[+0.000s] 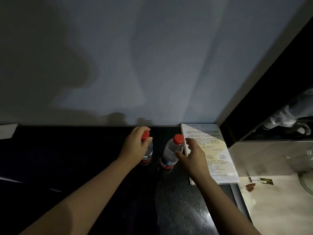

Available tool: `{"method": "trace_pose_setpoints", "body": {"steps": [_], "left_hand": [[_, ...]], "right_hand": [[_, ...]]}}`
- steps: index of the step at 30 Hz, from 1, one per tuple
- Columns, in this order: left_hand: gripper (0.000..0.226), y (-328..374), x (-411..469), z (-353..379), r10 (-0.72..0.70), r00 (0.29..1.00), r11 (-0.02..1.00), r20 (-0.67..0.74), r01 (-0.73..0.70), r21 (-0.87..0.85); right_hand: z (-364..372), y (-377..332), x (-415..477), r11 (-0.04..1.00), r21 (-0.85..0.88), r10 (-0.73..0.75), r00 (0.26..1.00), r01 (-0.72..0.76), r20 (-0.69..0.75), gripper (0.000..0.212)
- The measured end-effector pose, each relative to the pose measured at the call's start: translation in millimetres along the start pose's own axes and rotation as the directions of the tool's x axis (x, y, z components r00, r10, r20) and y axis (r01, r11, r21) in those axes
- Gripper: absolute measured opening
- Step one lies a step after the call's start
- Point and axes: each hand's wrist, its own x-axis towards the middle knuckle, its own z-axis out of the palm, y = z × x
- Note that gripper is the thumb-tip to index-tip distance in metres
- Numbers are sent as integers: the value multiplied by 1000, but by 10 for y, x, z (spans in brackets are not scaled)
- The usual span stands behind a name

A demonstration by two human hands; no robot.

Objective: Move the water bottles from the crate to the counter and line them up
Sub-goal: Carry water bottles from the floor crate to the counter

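Note:
Two clear water bottles with red caps and red labels stand side by side on the dark counter (84, 158) near the wall. My left hand (134, 145) grips the left bottle (147, 154) around its neck, just under the cap. The right bottle (171, 152) stands upright a short way to its right. My right hand (192, 156) hovers beside that bottle with fingers spread and relaxed, the thumb close to its side; whether it touches is unclear. No crate is in view.
A printed sheet in a clear stand (210, 150) lies right of the bottles. Beyond it is a steel sink area (271, 155) and a pale cloth (274, 200). A white wall (152, 65) backs the counter. A pale box corner (8, 130) shows at far left.

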Motion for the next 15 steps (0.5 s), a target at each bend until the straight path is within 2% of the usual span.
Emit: {"method": "trace_pose_setpoints", "body": {"steps": [4, 7, 10, 15], "left_hand": [[47, 168, -91, -114, -17, 999, 996, 28, 15, 93], [48, 257, -291, -277, 57, 998, 982, 41, -63, 176], [49, 255, -614, -440, 85, 989, 970, 118, -109, 216], [43, 159, -1245, -625, 73, 951, 977, 302, -129, 170]], "right_hand": [[-200, 64, -309, 979, -201, -21, 1000, 19, -4, 27], [-334, 82, -575, 953, -302, 7, 999, 5, 40, 28], [-423, 30, -892, 946, -324, 30, 999, -21, 23, 28], [-421, -153, -1574, 952, -299, 64, 998, -67, -21, 23]]}}
